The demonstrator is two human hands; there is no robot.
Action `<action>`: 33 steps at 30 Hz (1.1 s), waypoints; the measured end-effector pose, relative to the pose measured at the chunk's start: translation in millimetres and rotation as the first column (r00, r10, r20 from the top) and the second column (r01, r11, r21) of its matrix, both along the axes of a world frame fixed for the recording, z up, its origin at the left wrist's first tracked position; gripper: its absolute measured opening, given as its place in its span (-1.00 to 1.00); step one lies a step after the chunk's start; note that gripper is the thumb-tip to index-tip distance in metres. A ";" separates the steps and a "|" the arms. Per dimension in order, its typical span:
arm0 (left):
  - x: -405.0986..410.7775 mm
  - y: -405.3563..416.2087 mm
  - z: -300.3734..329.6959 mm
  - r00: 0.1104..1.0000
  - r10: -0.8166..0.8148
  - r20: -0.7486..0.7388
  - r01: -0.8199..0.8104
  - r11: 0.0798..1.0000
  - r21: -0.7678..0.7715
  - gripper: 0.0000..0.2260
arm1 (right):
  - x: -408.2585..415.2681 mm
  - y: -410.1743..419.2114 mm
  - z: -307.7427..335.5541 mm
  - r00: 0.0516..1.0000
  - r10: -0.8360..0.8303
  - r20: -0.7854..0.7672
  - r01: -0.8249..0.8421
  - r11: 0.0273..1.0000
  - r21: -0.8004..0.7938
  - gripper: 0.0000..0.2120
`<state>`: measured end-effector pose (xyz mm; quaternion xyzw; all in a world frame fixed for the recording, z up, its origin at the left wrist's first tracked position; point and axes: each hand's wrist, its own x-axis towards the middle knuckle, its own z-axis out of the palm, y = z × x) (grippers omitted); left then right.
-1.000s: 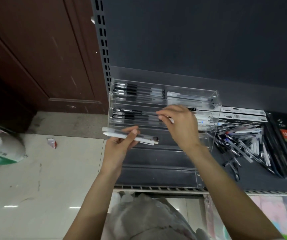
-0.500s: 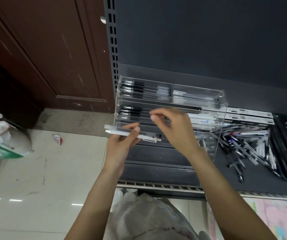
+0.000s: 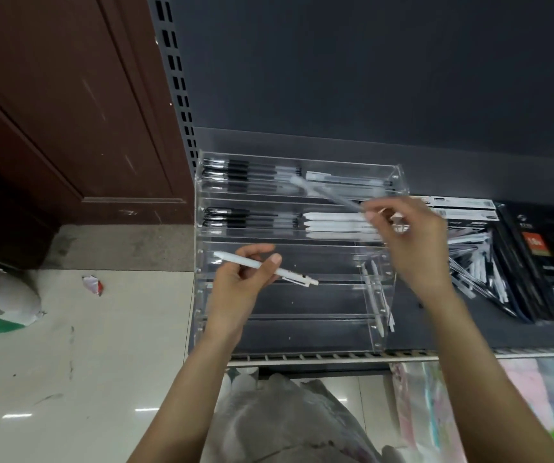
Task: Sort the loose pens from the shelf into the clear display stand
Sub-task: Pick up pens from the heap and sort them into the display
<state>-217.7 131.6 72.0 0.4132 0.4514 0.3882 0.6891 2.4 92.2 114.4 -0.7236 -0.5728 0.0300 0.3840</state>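
Right hand (image 3: 409,242) pinches a translucent grey pen (image 3: 327,193) angled toward the clear acrylic stand's (image 3: 399,175) upper-centre tier, while left hand (image 3: 239,282) grips a white pen (image 3: 265,268) in reserve.

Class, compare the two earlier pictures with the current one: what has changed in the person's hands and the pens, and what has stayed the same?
The left hand held two pens before; now it holds only the white pen. The right hand, empty earlier, has taken the translucent grey pen and lifted it up and to the right, toward the top tier of the clear display stand. The pens already in the tiers and the loose pile look unchanged.
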 end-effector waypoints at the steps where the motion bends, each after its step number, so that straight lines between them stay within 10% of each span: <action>1: 1.4 0.5 0.1 1.000 -0.003 0.003 0.003 1.000 -0.001 -0.91 | 14.9 5.9 2.6 0.996 -0.052 0.079 0.050 0.998 0.028 -0.91; 13: 34.2 5.6 0.6 0.999 0.009 0.048 -0.007 0.999 -0.032 -0.89 | 63.2 61.5 10.7 0.835 0.117 0.537 0.020 0.970 -0.242 -0.93; 21: 50.7 6.9 3.7 0.997 0.053 0.060 -0.048 0.996 -0.073 -0.89 | 65.3 70.4 3.0 0.848 0.277 0.451 -0.134 0.937 -0.323 -0.74; 27: 61.4 4.1 4.0 0.994 0.079 0.074 -0.073 0.993 -0.089 -0.92 | 28.0 14.8 19.8 0.960 0.248 0.130 -0.245 0.969 -0.034 -0.86; 33: 83.0 -9.4 10.3 0.979 0.143 0.148 -0.131 0.988 -0.085 -0.92 | -4.9 -19.9 -11.6 0.942 0.255 0.218 -0.241 0.966 -0.090 -0.88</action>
